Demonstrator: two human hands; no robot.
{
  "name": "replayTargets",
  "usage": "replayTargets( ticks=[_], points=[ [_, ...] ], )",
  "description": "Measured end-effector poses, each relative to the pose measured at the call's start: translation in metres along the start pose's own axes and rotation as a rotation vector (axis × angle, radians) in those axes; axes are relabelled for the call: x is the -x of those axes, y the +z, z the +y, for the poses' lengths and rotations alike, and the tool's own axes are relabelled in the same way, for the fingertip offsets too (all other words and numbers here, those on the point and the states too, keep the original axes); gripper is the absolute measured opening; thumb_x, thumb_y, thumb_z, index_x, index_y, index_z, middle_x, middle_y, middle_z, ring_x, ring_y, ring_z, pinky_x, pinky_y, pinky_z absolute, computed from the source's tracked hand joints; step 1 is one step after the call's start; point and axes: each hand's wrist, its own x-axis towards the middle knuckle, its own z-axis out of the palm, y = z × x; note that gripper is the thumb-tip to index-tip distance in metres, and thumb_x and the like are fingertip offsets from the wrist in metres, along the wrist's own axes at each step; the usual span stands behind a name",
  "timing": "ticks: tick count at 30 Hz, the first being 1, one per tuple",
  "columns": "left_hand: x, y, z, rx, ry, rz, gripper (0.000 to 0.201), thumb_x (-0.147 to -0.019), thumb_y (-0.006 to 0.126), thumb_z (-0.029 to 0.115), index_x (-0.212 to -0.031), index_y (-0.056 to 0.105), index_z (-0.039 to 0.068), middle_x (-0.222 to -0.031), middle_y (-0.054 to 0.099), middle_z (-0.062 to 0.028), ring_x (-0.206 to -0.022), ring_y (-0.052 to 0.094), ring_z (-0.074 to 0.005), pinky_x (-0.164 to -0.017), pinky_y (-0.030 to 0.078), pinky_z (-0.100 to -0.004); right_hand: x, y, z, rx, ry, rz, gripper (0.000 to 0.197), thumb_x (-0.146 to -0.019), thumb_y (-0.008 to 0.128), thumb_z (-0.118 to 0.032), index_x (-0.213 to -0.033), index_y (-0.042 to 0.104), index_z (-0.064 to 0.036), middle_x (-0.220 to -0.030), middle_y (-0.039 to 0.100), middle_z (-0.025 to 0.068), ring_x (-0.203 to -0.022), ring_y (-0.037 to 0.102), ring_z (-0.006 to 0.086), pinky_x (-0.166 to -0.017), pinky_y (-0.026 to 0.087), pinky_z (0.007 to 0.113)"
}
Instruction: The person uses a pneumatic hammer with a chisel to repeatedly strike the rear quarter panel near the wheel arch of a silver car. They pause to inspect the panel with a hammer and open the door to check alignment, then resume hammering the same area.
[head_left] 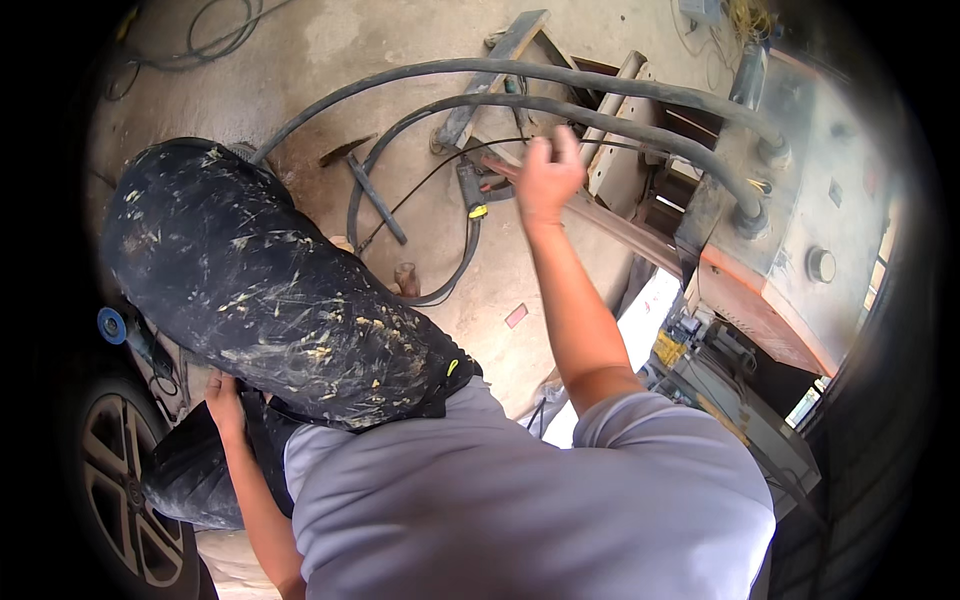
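Note:
My right hand (551, 180) is raised in front of me, fingers bent and apart, slightly blurred, with nothing visible in it. Just left of it on the floor lies a black pistol-shaped tool (470, 190) with a yellow band and a black cable. Behind the hand, a thick black hose (610, 120) curves toward a machine. A rusty metal bar (620, 228) runs close to the wrist. Low at my left, my left hand (225, 402) is beside my dark, paint-smeared trousers (250, 270); its fingertips are partly hidden by the leg, and its grip cannot be made out.
A grey and orange machine (780, 290) stands at the right. A hammer (375, 198) lies on the concrete floor, near a metal frame (490, 80). An angle grinder with a blue disc (112, 325) and a car wheel (130, 490) are at the left. Loose cable (215, 45) lies far left.

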Motion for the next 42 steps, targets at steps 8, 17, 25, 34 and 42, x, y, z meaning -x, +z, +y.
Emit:
replayTargets(
  ticks=[8,17,25,34,42],
  points=[
    [0.010,0.012,0.044,0.179,-0.096,-0.041,0.031,-0.107,0.060,0.028,-0.084,0.060,0.007,-0.076,0.063,-0.0012,-0.065,0.057,-0.0095,-0.061,0.044,-0.0249,-0.131,-0.047,0.058,-0.054,-0.014,0.379,0.012,-0.083,0.058,-0.001,-0.074,0.050,-0.0033,-0.072,0.046,-0.0005,-0.067,0.040,0.0125,-0.060,0.037,0.031],
    [0.009,0.009,0.030,-0.023,-0.072,-0.035,0.026,-0.107,0.055,0.022,-0.101,0.070,0.002,-0.078,0.067,0.0011,-0.066,0.058,-0.0076,-0.061,0.044,-0.0246,-0.120,-0.072,0.035,-0.815,0.633,0.735,0.021,-0.090,0.055,-0.012,-0.071,0.044,-0.0108,-0.066,0.040,0.0021,-0.056,0.040,0.0150,-0.051,0.036,0.032],
    [0.005,-0.009,0.025,0.007,-0.034,-0.031,0.027,-0.104,0.059,0.022,-0.103,0.071,-0.002,-0.089,0.070,0.0016,-0.075,0.057,-0.0064,-0.068,0.045,-0.0237,-0.190,-0.060,0.136,-0.188,0.809,0.882,0.019,-0.093,0.053,-0.021,-0.085,0.049,-0.0048,-0.083,0.047,0.0112,-0.074,0.047,0.0225,-0.064,0.041,0.037],
    [0.028,-0.033,0.003,-0.577,0.161,0.068,0.039,-0.099,0.061,0.018,-0.129,0.064,-0.005,-0.126,0.071,-0.0144,-0.115,0.065,-0.0266,-0.101,0.049,-0.0382,-0.220,-0.051,0.201,-0.079,0.908,0.691,0.034,-0.097,0.052,-0.032,-0.100,0.055,0.0018,-0.102,0.055,0.0215,-0.094,0.055,0.0310,-0.080,0.046,0.042],
    [0.030,-0.026,0.013,-0.371,0.110,0.091,0.036,-0.098,0.060,0.015,-0.126,0.065,-0.007,-0.121,0.072,-0.0141,-0.111,0.066,-0.0259,-0.100,0.050,-0.0389,-0.223,-0.054,0.213,-0.091,0.972,0.657,0.051,-0.100,0.050,-0.041,-0.113,0.060,0.0077,-0.119,0.061,0.0306,-0.112,0.061,0.0385,-0.093,0.050,0.047]
  ],
)
